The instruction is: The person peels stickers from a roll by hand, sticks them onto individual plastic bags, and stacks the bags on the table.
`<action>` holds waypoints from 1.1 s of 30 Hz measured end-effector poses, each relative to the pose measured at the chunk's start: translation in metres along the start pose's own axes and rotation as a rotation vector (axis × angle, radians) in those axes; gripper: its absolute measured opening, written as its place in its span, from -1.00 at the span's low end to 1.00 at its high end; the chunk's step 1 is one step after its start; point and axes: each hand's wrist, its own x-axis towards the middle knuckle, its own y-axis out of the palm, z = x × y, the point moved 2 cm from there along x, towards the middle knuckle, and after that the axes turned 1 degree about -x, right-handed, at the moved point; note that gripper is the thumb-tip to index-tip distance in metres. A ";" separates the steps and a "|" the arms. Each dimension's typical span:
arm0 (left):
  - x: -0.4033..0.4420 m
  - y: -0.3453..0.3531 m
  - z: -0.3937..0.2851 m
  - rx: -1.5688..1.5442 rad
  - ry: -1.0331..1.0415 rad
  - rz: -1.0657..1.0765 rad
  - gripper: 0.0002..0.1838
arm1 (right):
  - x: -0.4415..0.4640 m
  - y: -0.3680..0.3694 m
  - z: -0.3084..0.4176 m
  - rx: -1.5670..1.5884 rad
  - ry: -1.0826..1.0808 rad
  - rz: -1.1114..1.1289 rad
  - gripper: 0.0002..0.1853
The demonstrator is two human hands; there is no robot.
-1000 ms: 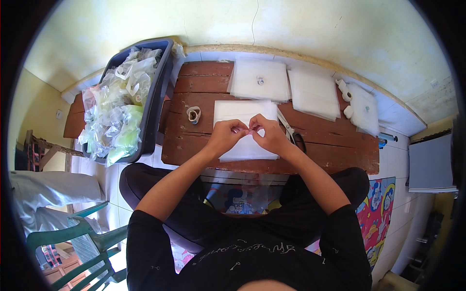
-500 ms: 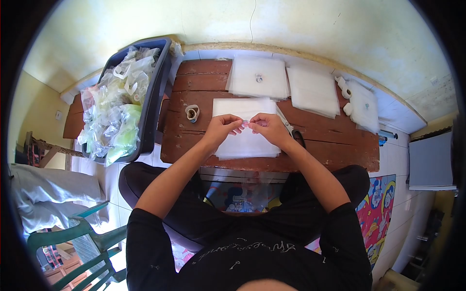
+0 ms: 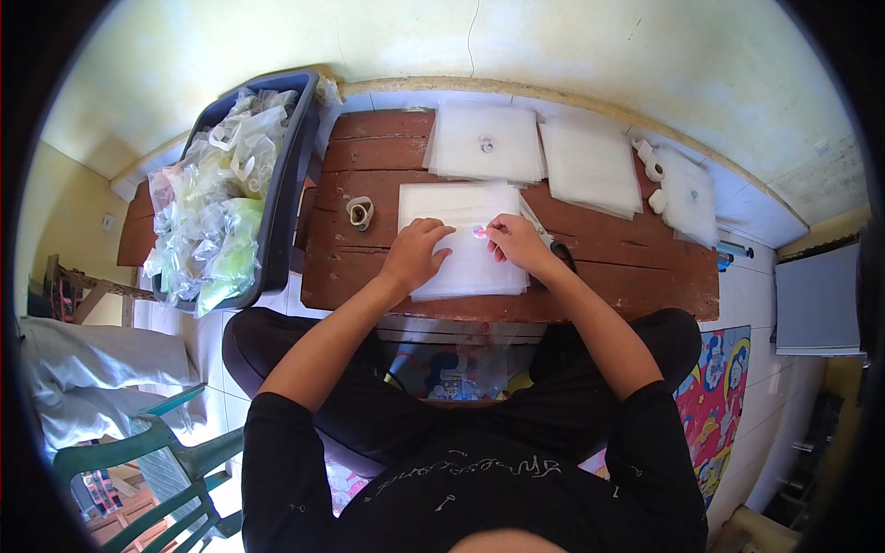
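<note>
A stack of clear plastic bags (image 3: 461, 205) lies on the brown wooden table in front of me. Between the fingertips of my right hand (image 3: 516, 244) is a small round pinkish sticker (image 3: 479, 232), over the middle of the stack. My left hand (image 3: 417, 253) is over the left part of the same stack, fingers apart with nothing in them. Partly under my right wrist, a pair of scissors (image 3: 560, 254) shows its dark handle beside the stack.
On the wooden table (image 3: 355, 272) stands a sticker roll (image 3: 360, 213). Further bag stacks (image 3: 590, 166) and white rolls (image 3: 653, 170) lie along the back. A dark tub (image 3: 300, 138) of crumpled plastic bags is at left, near a green chair (image 3: 175, 452).
My hands have come apart. The left has let go and shifted left with its fingers spread, while the right keeps the sticker, now showing its round face.
</note>
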 end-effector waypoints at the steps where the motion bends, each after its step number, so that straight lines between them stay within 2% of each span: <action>1: -0.001 0.003 0.001 0.026 0.024 0.042 -0.68 | 0.000 0.000 -0.001 0.000 0.003 0.000 -0.79; 5: -0.003 0.008 0.004 0.121 0.070 0.177 -0.70 | -0.001 0.000 -0.002 -0.025 0.049 0.019 -0.78; 8: -0.003 0.009 0.004 0.167 0.087 0.195 -0.72 | 0.002 0.005 -0.006 -0.055 0.070 0.020 -0.79; 24: -0.003 0.009 0.004 0.159 0.085 0.191 -0.74 | 0.011 0.026 -0.010 -0.032 0.132 0.004 -0.80; 33: -0.003 0.007 0.001 0.189 0.080 0.213 -0.68 | 0.010 0.026 -0.007 -0.093 0.086 -0.017 -0.80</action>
